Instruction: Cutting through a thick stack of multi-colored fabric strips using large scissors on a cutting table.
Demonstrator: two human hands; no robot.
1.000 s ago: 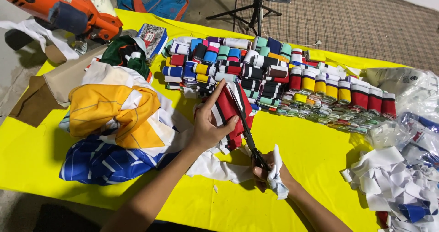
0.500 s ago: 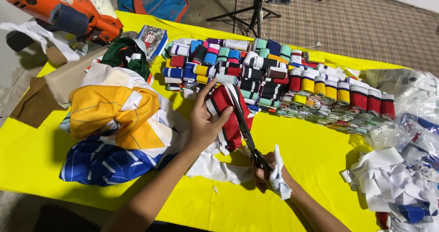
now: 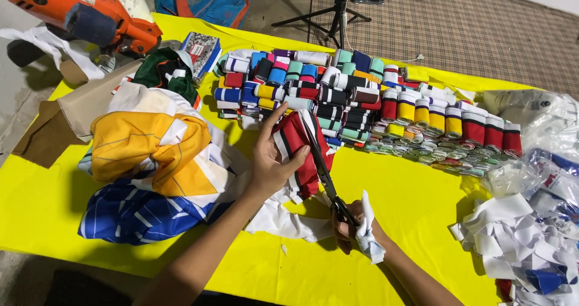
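Two hands: left hand (image 3: 269,161) pins red cloth (image 3: 300,152), right hand (image 3: 353,224) grips scissors (image 3: 322,167)

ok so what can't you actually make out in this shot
Head view only:
- Right hand: its fingers in the scissors handles are hidden by a white cloth scrap.
- Red striped fabric: the left hand covers part of it, and the cut line lies under the blades.
- Orange power tool: cut off by the top left edge.
- White scraps pile: cut off by the right edge.
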